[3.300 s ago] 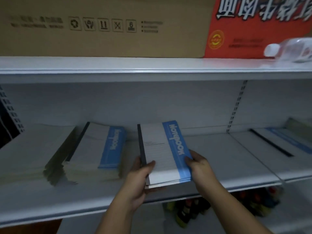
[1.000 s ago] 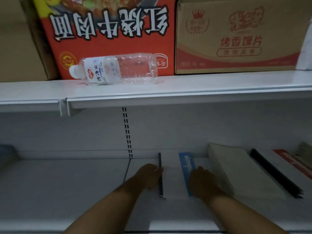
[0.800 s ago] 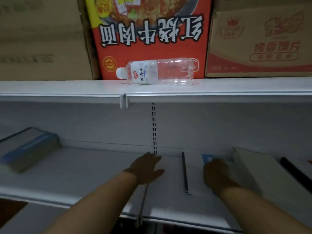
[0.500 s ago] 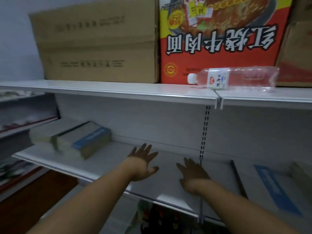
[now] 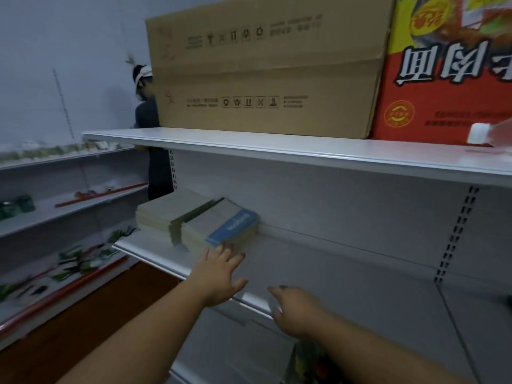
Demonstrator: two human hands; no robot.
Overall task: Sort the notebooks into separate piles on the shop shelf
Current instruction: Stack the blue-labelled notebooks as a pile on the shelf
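Two stacks of notebooks lie at the left end of the white shop shelf [image 5: 346,275]. The nearer stack [image 5: 221,225] has a blue band reading "Notebook" on top. The plain pale stack [image 5: 169,212] lies to its left. My left hand [image 5: 219,273] stretches flat over the shelf, fingers spread, its fingertips just short of the blue-banded stack. My right hand [image 5: 293,309] hovers at the shelf's front edge with fingers extended, holding nothing.
A large brown carton [image 5: 263,70] and a red printed carton [image 5: 448,79] stand on the upper shelf, with a bottle cap [image 5: 478,133] at the right edge. Another person [image 5: 149,128] stands behind the shelf end. Side shelves [image 5: 66,206] with goods run along the left.
My view has swung left, away from the notebook laid down on the right. Both empty hands have moved left along the shelf, the left one closing on the blue-banded stack.
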